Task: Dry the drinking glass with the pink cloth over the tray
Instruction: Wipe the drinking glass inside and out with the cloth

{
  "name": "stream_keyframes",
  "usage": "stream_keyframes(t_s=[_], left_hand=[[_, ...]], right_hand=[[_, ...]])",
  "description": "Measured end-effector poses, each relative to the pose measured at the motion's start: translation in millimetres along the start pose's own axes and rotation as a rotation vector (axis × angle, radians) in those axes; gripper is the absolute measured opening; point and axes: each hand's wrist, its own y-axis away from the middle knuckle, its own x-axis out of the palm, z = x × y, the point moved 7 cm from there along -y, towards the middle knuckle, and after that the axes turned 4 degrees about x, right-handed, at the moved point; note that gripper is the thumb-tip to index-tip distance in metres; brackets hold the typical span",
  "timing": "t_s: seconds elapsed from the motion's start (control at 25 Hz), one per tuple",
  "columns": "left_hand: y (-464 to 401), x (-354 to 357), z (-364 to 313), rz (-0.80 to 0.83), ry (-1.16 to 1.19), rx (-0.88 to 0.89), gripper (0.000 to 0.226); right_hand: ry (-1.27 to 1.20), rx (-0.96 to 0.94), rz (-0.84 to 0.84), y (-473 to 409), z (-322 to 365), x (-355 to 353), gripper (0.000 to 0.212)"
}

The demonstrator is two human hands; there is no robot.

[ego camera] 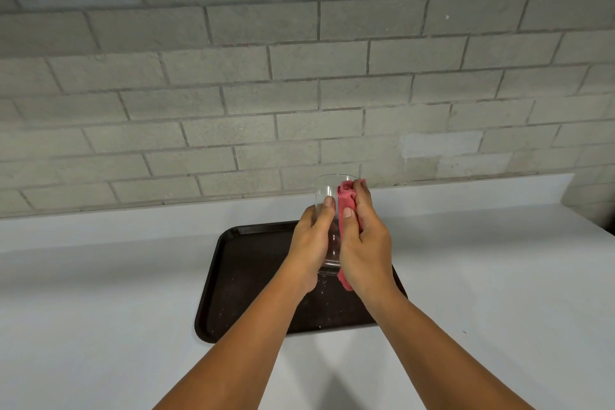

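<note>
A clear drinking glass (326,191) is held upright above the dark brown tray (239,276). My left hand (311,243) grips the glass from the left, thumb across its side. My right hand (364,243) presses a bunched pink cloth (346,198) against the right side of the glass. The cloth runs from near the rim down to below the base, where an end hangs out (344,283). Much of the lower glass is hidden between the two hands.
The tray lies on a white counter (100,293), with small specks on its surface. A grey brick wall (299,76) rises right behind the counter. The counter ends at a corner on the far right (572,203).
</note>
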Motion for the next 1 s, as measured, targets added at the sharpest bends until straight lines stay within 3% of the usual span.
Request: stream_keyframes(t_s=[0.16, 0.4, 0.6, 0.68, 0.84, 1.0], left_hand=[[1, -5, -2, -0.025, 0.038, 0.0, 0.054], [13, -3, 12, -0.016, 0.091, -0.089, 0.057], [-1, -10, -1, -0.036, 0.071, -0.024, 0.067], [-2, -11, 1, -0.036, 0.087, -0.028, 0.077], [9, -6, 7, -0.021, 0.094, -0.082, 0.065], [0, -14, -4, -0.038, 0.087, -0.056, 0.06]], right_hand=[[0.009, -0.082, 0.047, 10, 5, 5, 0.047], [-0.082, 0.114, -0.02, -23, -9, -14, 0.04], [0.016, -0.077, 0.073, 22, 3, 1, 0.046], [-0.026, -0.025, 0.078, 24, -4, -2, 0.045], [-0.101, 0.132, 0.012, -16, -3, -15, 0.039], [0.002, -0.063, 0.106, 11, 15, 2, 0.046]])
